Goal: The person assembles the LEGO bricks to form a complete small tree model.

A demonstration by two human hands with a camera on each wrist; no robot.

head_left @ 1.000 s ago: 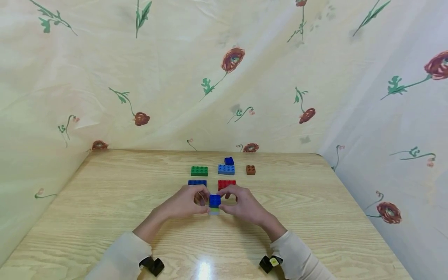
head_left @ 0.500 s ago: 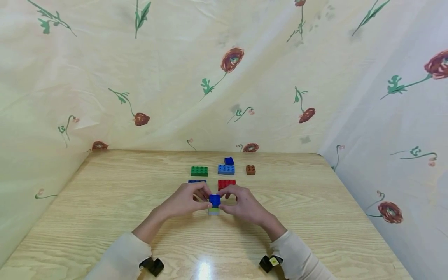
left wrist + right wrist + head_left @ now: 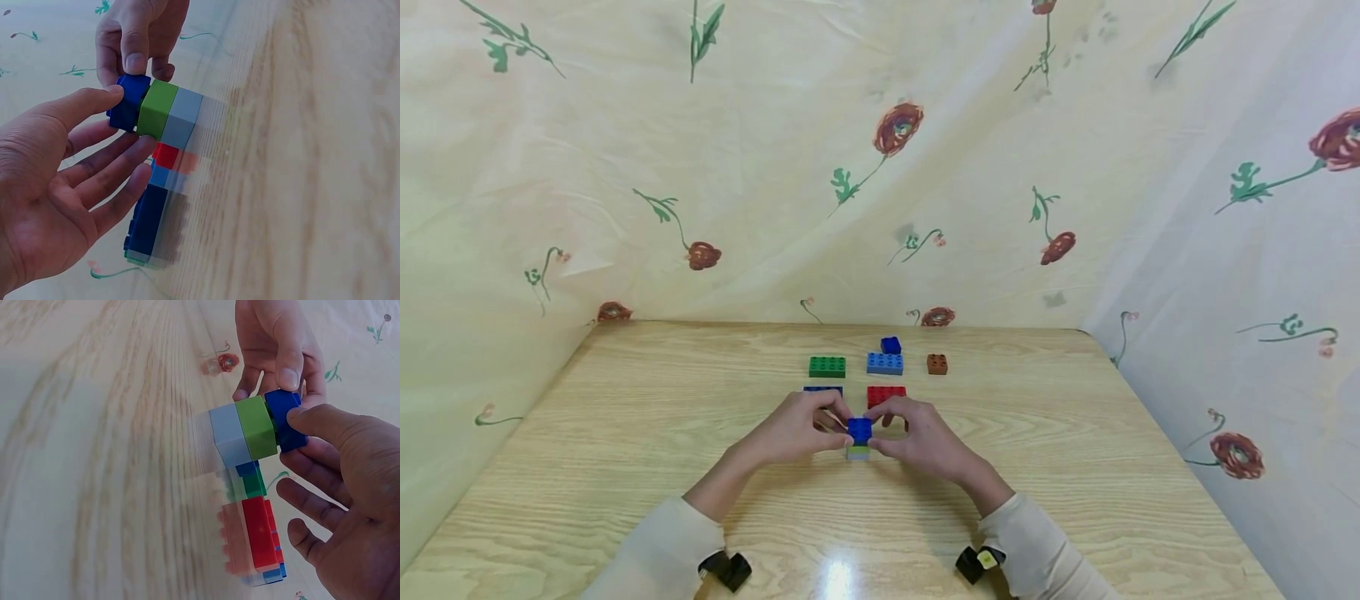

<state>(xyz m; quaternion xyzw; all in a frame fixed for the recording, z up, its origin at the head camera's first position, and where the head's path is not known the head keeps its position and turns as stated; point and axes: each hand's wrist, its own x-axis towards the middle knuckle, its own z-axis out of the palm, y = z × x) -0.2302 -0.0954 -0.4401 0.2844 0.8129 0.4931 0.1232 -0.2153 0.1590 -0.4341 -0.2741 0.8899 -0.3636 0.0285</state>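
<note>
A small stack stands upright on the table in front of me: a pale grey-blue brick (image 3: 182,117) at the bottom, a lime green brick (image 3: 157,107) on it, and a dark blue brick (image 3: 860,430) on top. A narrow gap with studs shows between the blue brick and the green one in both wrist views. From the left, my left hand (image 3: 793,429) pinches the blue brick between thumb and fingers. My right hand (image 3: 925,437) pinches the same brick from the right. Their other fingers spread loosely around the stack.
Behind the stack lie a long dark blue brick (image 3: 823,389) and a red brick (image 3: 886,396). Farther back are a green brick (image 3: 827,367), a light blue brick (image 3: 885,363), a small dark blue brick (image 3: 891,345) and a brown brick (image 3: 937,364). Flowered cloth (image 3: 775,167) rises behind the table.
My left thumb has come in against the top blue brick's near left side. My right hand stays almost still, and the stack has hardly moved.
</note>
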